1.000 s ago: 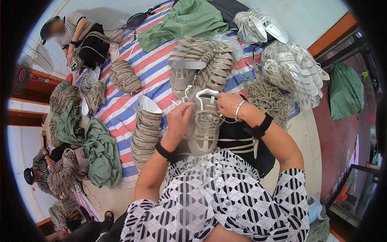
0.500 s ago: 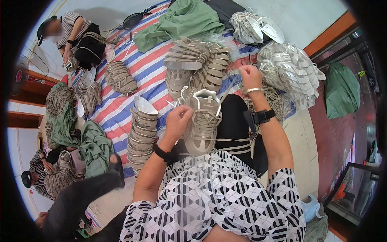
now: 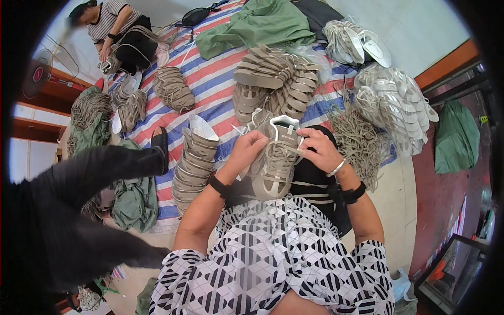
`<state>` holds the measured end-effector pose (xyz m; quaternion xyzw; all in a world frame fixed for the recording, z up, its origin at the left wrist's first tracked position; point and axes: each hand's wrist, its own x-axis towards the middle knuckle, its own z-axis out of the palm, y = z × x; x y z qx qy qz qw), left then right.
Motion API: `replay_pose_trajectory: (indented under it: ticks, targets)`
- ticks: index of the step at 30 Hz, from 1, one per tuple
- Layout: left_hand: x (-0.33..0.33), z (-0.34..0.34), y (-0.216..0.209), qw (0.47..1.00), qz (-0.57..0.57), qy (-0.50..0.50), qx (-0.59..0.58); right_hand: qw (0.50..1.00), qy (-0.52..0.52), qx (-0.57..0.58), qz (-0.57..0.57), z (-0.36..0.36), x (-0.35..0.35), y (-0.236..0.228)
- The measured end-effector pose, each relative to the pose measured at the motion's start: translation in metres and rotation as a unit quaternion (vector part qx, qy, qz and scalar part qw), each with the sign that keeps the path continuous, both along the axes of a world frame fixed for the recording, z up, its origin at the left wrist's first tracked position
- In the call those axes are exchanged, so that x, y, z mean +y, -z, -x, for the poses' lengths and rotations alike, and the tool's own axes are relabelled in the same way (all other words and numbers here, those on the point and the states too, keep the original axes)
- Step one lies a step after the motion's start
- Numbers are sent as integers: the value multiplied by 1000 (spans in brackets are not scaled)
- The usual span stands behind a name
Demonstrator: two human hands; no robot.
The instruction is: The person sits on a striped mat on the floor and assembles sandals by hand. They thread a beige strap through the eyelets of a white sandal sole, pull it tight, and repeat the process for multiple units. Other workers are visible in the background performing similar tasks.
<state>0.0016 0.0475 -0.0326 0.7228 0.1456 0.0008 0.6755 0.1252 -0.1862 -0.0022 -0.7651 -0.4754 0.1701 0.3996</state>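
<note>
On my lap, between my knees, lies a beige sneaker upper (image 3: 271, 173) with a pale collar and a lace threaded through its front. My left hand (image 3: 248, 152) is at the left edge of its eyelets, thumb and fingertips pinched on the lace. Across the tongue, my right hand (image 3: 321, 150) is at the right side of the collar, its fingers also closed on the lace. Thin cords cross my black trousers beside the upper. Just beyond it, another beige upper (image 3: 258, 118) is partly hidden.
Nested beige uppers (image 3: 194, 173) stand to my left, with more stacked uppers (image 3: 275, 79) ahead. Loose laces (image 3: 357, 139) lie at right beside pale wrapped uppers (image 3: 391, 105). A walking person's black-trousered leg (image 3: 100, 168) crosses at left; a co-worker (image 3: 126, 31) sits far left.
My right hand has come down and left from above the loose laces to the upper's collar. The left hand stays beside the upper. The walker at left has come further into view.
</note>
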Motion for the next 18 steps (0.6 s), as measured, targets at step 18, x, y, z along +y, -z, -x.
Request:
replay_pose_trajectory:
  ticks: [18]
  targets:
    - [-8, -26, -39, 821, -555, 68, -120, 993, 14, 116, 12, -12, 70, 13]
